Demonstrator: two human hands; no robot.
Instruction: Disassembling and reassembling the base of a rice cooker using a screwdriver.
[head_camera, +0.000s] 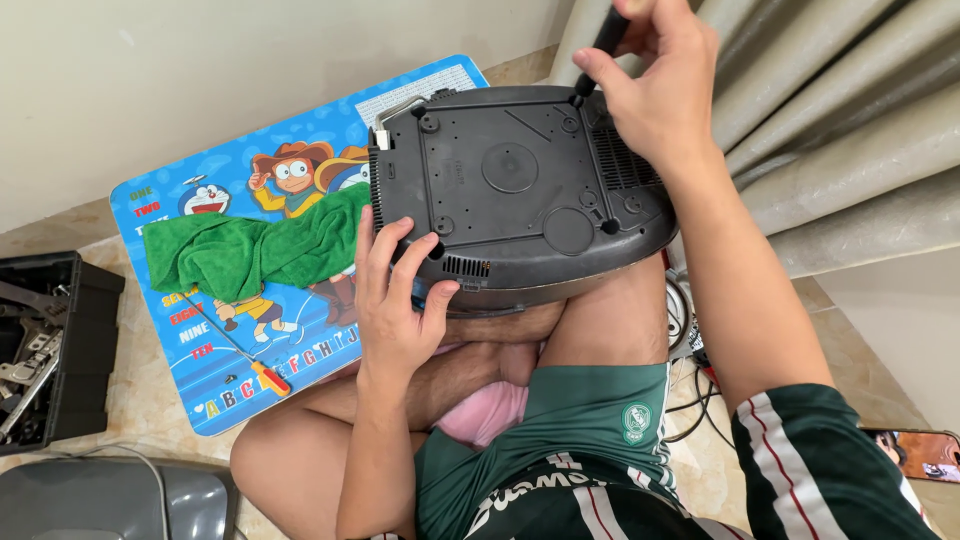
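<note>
A dark grey plastic appliance lies upside down across my lap, its underside with screw holes and round feet facing up. My left hand grips its near left edge, fingers spread over the rim. My right hand holds a black-handled screwdriver upright, its tip set into a screw hole at the far right corner of the underside.
A small blue cartoon-printed folding table stands to the left with a green cloth and a red-and-yellow-handled screwdriver on it. A black toolbox of metal tools sits at far left. Grey curtains hang at right; cables lie on the floor.
</note>
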